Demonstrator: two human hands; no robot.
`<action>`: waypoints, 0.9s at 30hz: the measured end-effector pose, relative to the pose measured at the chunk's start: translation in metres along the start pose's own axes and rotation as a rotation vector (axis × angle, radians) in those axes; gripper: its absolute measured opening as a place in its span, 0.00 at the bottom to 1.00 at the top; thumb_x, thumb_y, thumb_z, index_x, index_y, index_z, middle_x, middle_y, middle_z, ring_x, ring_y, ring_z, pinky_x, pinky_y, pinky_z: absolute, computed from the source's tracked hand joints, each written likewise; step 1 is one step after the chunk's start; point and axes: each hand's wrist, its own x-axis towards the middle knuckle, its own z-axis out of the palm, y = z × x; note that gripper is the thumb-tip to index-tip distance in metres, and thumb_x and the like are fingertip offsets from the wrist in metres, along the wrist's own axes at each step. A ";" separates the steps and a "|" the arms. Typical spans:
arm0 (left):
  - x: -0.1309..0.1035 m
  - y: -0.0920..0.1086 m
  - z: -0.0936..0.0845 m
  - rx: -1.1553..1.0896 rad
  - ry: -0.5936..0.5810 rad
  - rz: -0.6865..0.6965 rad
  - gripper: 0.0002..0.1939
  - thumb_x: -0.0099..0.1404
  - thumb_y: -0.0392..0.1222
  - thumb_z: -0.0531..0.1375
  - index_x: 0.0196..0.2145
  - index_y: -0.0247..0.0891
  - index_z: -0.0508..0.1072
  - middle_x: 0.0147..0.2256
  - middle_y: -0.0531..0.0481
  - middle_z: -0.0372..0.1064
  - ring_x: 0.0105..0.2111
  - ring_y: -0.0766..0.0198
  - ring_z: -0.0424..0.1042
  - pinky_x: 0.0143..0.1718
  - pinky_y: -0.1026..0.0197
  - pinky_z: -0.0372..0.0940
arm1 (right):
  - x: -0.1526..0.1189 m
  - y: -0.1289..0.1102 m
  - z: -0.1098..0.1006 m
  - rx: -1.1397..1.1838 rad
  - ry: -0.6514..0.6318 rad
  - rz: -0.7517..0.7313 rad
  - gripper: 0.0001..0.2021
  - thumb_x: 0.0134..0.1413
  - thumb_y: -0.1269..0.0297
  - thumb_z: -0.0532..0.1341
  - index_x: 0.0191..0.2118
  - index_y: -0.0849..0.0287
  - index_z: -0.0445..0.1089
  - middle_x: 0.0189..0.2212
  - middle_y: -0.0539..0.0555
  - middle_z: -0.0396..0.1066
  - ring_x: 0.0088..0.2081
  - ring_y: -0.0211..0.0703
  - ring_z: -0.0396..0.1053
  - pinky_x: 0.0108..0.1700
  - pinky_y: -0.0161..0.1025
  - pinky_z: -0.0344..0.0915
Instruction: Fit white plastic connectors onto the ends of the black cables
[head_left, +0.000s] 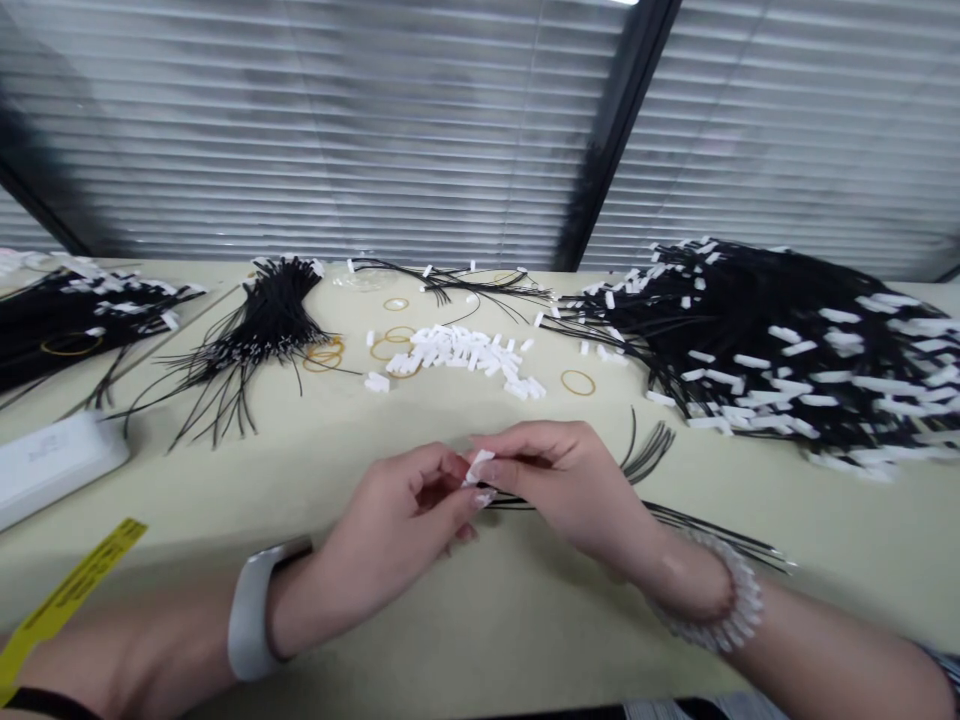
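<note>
Near the middle of the table, both hands meet at a small white connector (478, 467). My right hand (574, 480) pinches it between thumb and fingers. From the left, my left hand (405, 520) has its thumb and fingers closed at the lower end of the connector, beside black wires; its fingertips partly hide what they grip. Several thin black wires (712, 530) run from the fingertips beneath my right hand to the right. Behind my right hand, more black wire ends (651, 455) fan out on the table.
Loose white connectors (469, 350) lie beyond the hands, with yellow rubber bands (577, 382) around them. Black wire bundles lie at the back left (277, 310), far left (45, 330) and right (780, 330). A white box (60, 460) is at left.
</note>
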 end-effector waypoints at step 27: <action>-0.003 -0.001 -0.006 0.002 0.103 0.265 0.03 0.59 0.34 0.55 0.28 0.37 0.67 0.25 0.54 0.68 0.25 0.69 0.70 0.28 0.67 0.65 | -0.006 -0.022 -0.020 -0.938 -0.252 -0.406 0.13 0.58 0.68 0.51 0.22 0.61 0.58 0.18 0.46 0.58 0.23 0.30 0.54 0.26 0.31 0.50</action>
